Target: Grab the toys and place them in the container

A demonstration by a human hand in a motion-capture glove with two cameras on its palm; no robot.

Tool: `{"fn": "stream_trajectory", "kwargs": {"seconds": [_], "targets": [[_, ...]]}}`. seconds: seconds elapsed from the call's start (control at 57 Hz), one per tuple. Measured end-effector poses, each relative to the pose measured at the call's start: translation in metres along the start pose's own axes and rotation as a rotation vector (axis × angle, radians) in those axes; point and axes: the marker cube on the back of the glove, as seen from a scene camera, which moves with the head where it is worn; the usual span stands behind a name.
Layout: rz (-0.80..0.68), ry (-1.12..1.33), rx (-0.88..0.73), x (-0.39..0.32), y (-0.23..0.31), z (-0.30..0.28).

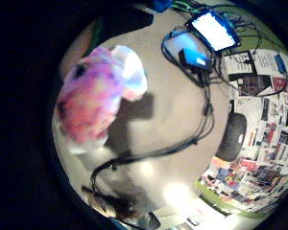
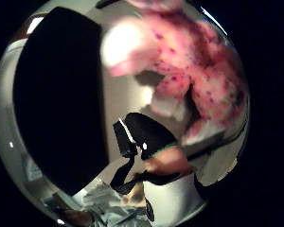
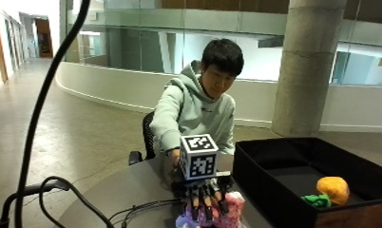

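Note:
In the outside view my gloved right hand (image 3: pixel 204 194) reaches down over a pink, purple and white plush toy (image 3: pixel 229 210) at the table's near edge, fingers curled over its top and gripping it. The same toy (image 1: pixel 93 96) fills one side of the little finger side palm view and casts a shadow on the table beside it. It also lies close to the palm in the thumb side view (image 2: pixel 199 71). Right of the hand stands a black open container (image 3: pixel 267 190), seen as a dark wall (image 2: pixel 61 94) near the palm. An orange toy (image 3: pixel 333 188) with a green part lies inside it.
Black cables (image 3: pixel 134 209) run over the round grey table (image 3: pixel 128 185) left of the hand. Farther off on the table are a lit screen (image 1: pixel 213 29), a black disc (image 1: pixel 232 136) and a sheet of printed pictures (image 1: pixel 259 167). A thick cable (image 3: pixel 45 95) hangs in the foreground.

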Motion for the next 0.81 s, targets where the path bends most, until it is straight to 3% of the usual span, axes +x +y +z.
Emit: {"fn": "stream_trajectory", "kwargs": {"seconds": [0.228, 0.403, 0.526, 0.667, 0.807], "targets": [[-0.009, -0.135, 0.048, 0.004, -0.010, 0.022], [-0.054, -0.093, 0.105, -0.001, 0.003, 0.021], [-0.086, -0.101, 0.014, -0.009, 0.024, 0.011], [-0.134, -0.115, -0.063, -0.023, 0.059, -0.022], [-0.208, -0.079, -0.066, -0.042, 0.095, -0.098]]}}
